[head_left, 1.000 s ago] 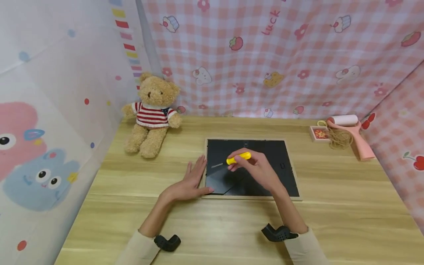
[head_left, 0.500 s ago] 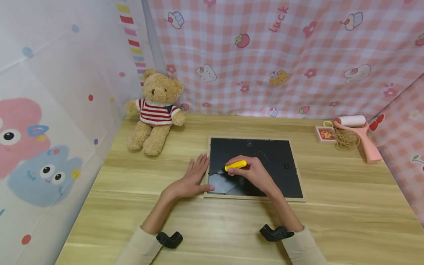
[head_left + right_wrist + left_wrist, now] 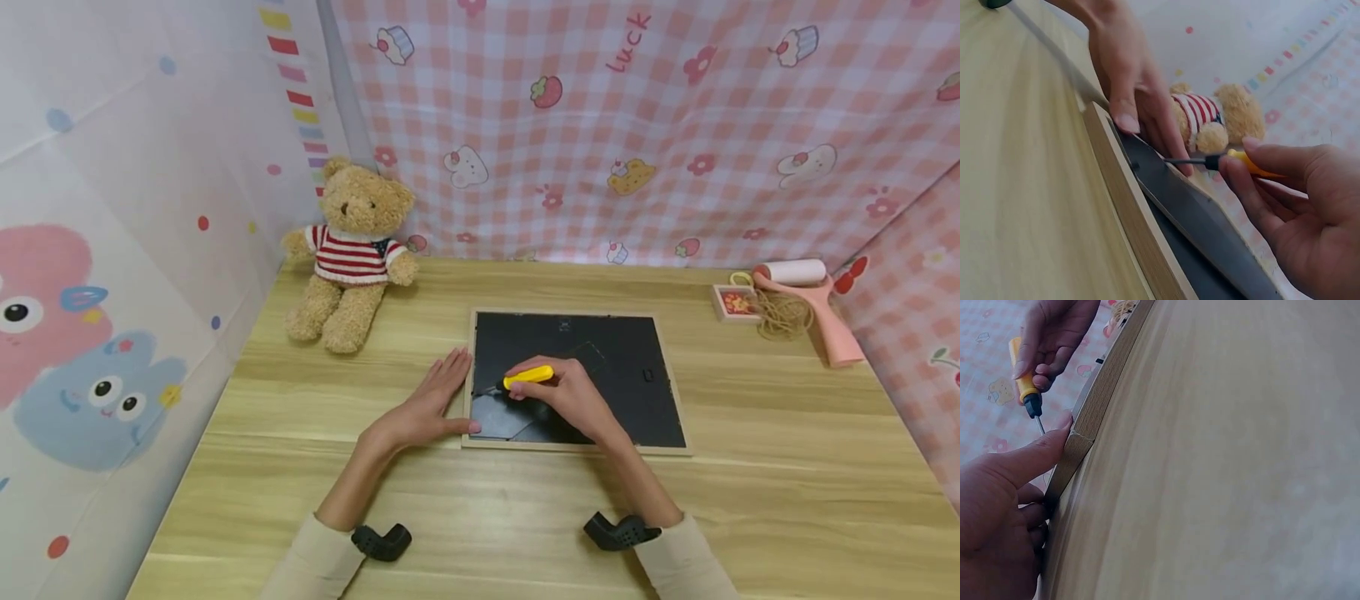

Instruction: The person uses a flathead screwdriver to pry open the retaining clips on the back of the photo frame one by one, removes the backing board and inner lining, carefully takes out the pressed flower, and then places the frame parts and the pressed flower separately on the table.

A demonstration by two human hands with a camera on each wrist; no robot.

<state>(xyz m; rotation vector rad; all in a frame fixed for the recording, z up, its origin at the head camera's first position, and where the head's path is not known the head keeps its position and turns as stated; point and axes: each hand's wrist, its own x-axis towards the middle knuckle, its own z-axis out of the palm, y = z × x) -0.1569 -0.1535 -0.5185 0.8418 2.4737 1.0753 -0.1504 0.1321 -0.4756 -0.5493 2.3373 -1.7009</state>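
Note:
A picture frame (image 3: 570,447) with a light wooden rim lies face down on the table, its black backing board (image 3: 622,350) upward. My right hand (image 3: 577,402) pinches the yellow handle of a screwdriver (image 3: 529,377) between thumb and fingers. In the right wrist view, the metal shaft of the screwdriver (image 3: 1184,161) reaches to the frame's edge by my left fingers; exact tip contact is hard to tell. My left hand (image 3: 420,415) rests against the frame's left side, fingers extended along the rim and thumb on the near left corner. A greyish flap (image 3: 497,418) shows on the backing there.
A teddy bear (image 3: 348,258) in a striped sweater sits at the back left. At the back right are a small pink-edged box (image 3: 735,303), a bundle of twine (image 3: 783,317) and a pink-handled roller (image 3: 832,321). Patterned cloth (image 3: 570,167) hangs behind the wooden table (image 3: 480,517).
My right hand has lowered the screwdriver and moved it slightly left, toward the frame's left edge. My left hand stays against the frame. The head view has shifted a little.

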